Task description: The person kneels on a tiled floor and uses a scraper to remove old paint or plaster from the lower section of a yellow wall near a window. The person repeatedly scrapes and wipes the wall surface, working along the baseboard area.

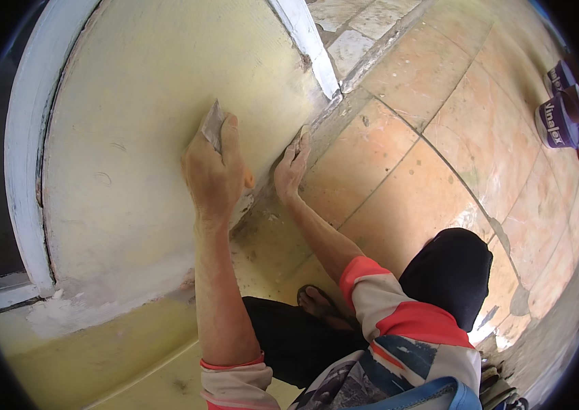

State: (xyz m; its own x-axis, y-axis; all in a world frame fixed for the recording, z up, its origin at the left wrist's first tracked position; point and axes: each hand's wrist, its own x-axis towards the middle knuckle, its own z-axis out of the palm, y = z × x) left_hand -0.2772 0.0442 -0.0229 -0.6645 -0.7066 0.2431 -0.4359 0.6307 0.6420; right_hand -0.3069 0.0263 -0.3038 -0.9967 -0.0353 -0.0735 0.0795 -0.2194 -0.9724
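My left hand (212, 169) is raised against the pale yellow wall panel (140, 169). It grips a putty knife (212, 126), whose grey, pointed blade shows beside the thumb; an orange end, apparently its handle, sticks out below the palm. Low down, at the seam between wall and floor, my right hand (290, 171) has its fingers curled around a small, thin, pale piece (303, 133). The fingers hide most of that piece, so its kind is unclear. Beneath the hands, the wall's bottom edge (242, 207) looks chipped and rough.
White-painted frames (25, 143) border the panel on both sides. Orange-beige tiles (412, 189) cover the floor to the right, where purple-and-white Vinalex paint buckets (556, 123) stand. A yellow ledge (100, 348) runs along the lower left. My sandalled foot (317, 302) is beside the wall.
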